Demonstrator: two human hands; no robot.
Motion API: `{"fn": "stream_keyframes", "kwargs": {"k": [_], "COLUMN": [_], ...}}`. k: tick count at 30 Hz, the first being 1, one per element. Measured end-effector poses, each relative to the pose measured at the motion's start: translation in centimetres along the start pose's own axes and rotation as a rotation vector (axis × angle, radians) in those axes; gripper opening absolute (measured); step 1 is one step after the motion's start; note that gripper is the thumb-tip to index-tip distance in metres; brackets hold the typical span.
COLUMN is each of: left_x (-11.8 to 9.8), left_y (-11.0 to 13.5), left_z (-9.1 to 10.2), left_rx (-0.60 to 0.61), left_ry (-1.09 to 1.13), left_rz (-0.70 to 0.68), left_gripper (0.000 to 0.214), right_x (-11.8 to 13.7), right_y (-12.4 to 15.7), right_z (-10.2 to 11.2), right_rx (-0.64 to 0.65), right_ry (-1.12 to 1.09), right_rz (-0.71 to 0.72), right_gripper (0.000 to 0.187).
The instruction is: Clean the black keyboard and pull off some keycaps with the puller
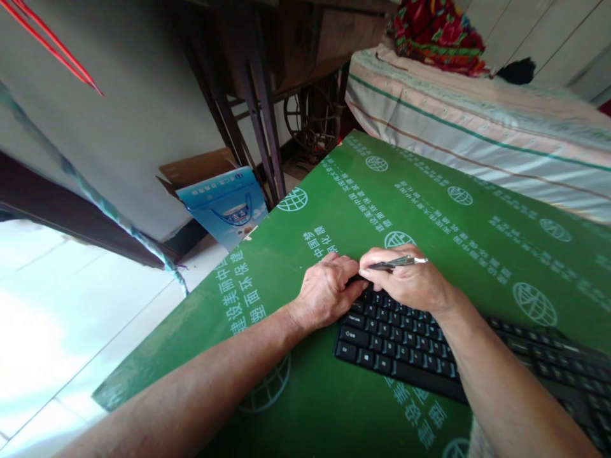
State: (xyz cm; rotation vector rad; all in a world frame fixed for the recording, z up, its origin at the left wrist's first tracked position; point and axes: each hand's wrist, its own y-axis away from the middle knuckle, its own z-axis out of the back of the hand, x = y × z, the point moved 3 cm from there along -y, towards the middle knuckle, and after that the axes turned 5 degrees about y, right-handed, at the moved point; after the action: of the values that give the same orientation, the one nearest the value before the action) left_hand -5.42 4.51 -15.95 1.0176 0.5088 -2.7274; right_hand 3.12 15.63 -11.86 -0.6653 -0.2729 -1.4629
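A black keyboard point(405, 340) lies at a slant on the green board. At its upper left corner, my left hand point(329, 286) is closed on the edge, with curled fingers and the thumb along the top row. My right hand point(410, 283) pinches a slim silver pen-like tool point(398, 262). The tool's light-coloured back end points right, while its working end is hidden between my hands near that same corner. Both hands touch or nearly touch each other there. My right forearm covers the keyboard's right part.
The green board point(353, 197) bears white lettering and globe prints. A second black keyboard point(568, 362) lies at the right. Beyond stand a blue carton point(229, 203), a dark wooden stand point(258, 108) and a bed with a striped sheet point(453, 121). A twisted cord point(105, 203) hangs left.
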Motion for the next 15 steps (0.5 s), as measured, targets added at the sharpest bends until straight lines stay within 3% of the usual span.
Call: {"fn": "stream_keyframes", "kwargs": {"k": [8, 15], "left_x": [0.0, -0.1], "left_y": [0.0, 0.0], "left_z": [-0.1, 0.1], "left_rx": [-0.008, -0.031], "left_ry": [-0.045, 0.005], "left_rz": [0.012, -0.008], "left_gripper": [0.014, 0.011], "right_x": [0.4, -0.9], "right_y": [0.0, 0.1], "right_z": [1.1, 0.6], "right_rx": [-0.044, -0.016], "right_ry": [-0.049, -0.196], "right_rz": [-0.067, -0.178], "right_gripper": [0.012, 0.01]}}
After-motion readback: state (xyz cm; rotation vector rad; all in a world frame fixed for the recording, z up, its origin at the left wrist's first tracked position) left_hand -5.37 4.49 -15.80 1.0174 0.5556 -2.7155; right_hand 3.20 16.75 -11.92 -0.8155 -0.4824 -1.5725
